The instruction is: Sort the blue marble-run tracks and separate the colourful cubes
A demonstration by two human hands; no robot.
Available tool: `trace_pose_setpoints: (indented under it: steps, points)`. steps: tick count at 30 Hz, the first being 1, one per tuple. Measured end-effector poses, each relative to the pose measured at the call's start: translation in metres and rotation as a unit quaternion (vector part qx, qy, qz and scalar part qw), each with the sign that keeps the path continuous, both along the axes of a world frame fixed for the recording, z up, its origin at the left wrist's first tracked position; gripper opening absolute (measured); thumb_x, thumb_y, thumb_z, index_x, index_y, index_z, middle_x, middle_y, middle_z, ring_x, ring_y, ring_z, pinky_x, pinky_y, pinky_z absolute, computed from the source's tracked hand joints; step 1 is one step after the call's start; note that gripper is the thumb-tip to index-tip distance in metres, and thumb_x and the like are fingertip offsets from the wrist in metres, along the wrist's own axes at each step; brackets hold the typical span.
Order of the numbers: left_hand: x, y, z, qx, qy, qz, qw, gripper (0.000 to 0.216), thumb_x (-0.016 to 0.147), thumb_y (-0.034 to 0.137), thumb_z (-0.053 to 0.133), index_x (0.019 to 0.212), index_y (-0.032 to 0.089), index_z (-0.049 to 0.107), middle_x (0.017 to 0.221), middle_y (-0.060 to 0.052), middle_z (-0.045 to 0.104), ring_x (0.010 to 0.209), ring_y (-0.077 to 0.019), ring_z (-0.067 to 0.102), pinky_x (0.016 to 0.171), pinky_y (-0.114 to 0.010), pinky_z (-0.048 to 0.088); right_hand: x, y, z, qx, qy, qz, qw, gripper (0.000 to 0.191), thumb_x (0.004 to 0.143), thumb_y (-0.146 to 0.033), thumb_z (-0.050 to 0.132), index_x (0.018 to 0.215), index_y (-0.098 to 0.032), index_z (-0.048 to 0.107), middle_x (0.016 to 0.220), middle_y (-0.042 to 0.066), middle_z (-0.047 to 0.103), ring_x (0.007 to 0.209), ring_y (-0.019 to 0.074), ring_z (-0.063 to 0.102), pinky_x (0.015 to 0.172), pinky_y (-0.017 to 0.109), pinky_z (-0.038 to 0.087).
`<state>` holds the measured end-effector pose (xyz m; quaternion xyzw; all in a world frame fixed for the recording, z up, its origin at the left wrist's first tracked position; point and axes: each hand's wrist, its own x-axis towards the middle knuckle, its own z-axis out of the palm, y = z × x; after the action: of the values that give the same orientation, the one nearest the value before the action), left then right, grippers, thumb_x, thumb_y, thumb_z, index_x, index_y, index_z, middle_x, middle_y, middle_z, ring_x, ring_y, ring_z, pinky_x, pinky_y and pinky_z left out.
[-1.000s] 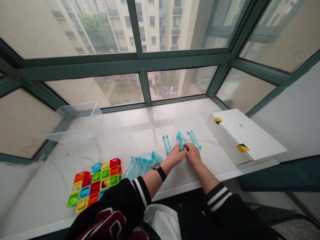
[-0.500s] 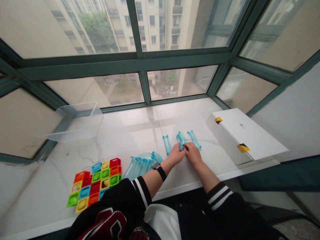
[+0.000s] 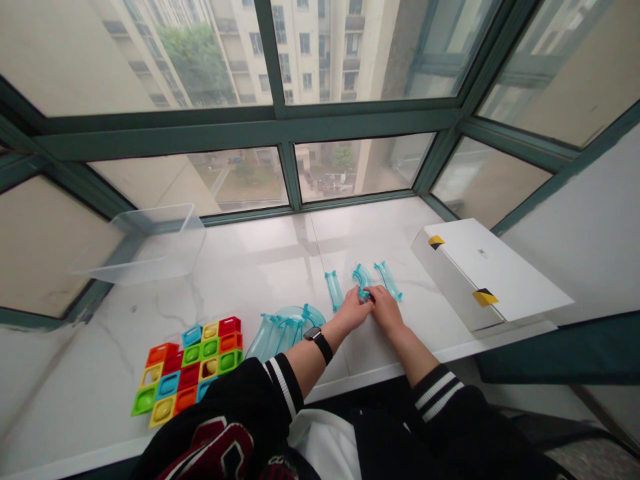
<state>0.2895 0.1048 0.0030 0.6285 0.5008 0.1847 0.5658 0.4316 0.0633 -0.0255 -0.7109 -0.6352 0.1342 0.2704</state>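
The table is carrying a white box at the right, a clear tub at the left, and coloured blocks beside a stack of curved tracks near the front edge. The left hand and right hand are meeting on the curved track piece. This piece is lying flat between the left straight piece and the right straight piece. The fingers of both hands are pinching its near end. Judged step: positioning this piece. Any shift is calling for clearance from both neighbours.

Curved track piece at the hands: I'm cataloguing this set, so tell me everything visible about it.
The curved track piece is translucent teal plastic, a short channel with raised side rails. It lies on the white marble sill between two straight track pieces. The left hand and right hand touch its near end.
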Motion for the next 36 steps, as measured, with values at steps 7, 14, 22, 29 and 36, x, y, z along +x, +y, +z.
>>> trace_pose_setpoints:
  steps: [7,14,22,29,36]
  points:
    - [-0.008,-0.004,0.018,-0.005,-0.017,0.003,1.0,0.085,0.081,0.026,0.075,0.157,0.013,0.041,0.16,-0.022,0.044,0.12,-0.0262,0.065,0.11,-0.037,0.047,-0.001,-0.005,0.005,-0.008,-0.018,-0.006,1.0,0.05,0.089,-0.012,0.058,0.137,-0.024,0.065,0.111,0.009,0.067,0.096,0.0222,0.067,0.09,0.033,0.053]
    - [-0.1,-0.007,0.074,-0.009,-0.166,-0.021,0.986,0.064,0.085,0.037,0.073,0.144,0.017,0.058,0.133,-0.016,0.068,0.094,-0.0191,0.069,0.085,-0.036,0.06,-0.003,-0.034,0.013,0.026,0.019,-0.016,0.999,0.05,0.092,-0.021,0.055,0.142,-0.022,0.059,0.108,0.008,0.066,0.081,0.0196,0.066,0.083,0.037,0.057]
    - [-0.288,-0.029,0.101,0.126,-0.077,0.185,0.972,0.054,0.079,0.051,0.075,0.123,0.021,0.068,0.081,0.001,0.065,0.073,-0.0167,0.062,0.067,-0.028,0.053,-0.027,-0.067,0.03,0.069,0.079,0.013,0.994,0.04,0.094,-0.027,0.055,0.133,-0.022,0.062,0.098,0.006,0.069,0.082,0.0214,0.066,0.084,0.039,0.059]
    - [-0.344,-0.086,0.069,0.187,0.076,0.19,0.961,0.036,0.091,0.05,0.064,0.112,0.022,0.07,0.086,-0.003,0.071,0.076,-0.0223,0.065,0.07,-0.034,0.053,-0.078,-0.072,0.032,0.06,0.107,0.114,0.986,0.039,0.097,-0.029,0.054,0.135,-0.025,0.062,0.107,0.008,0.068,0.092,0.0224,0.068,0.083,0.039,0.061]
    - [-0.317,-0.111,0.05,0.355,0.344,-0.01,0.869,0.033,0.082,0.007,0.064,0.109,0.024,0.073,0.119,-0.01,0.07,0.113,-0.0321,0.061,0.099,-0.046,0.047,-0.127,-0.084,0.025,0.096,0.063,0.194,0.974,0.038,0.097,-0.03,0.062,0.135,-0.027,0.064,0.127,0.013,0.063,0.121,0.0302,0.06,0.109,0.054,0.05]
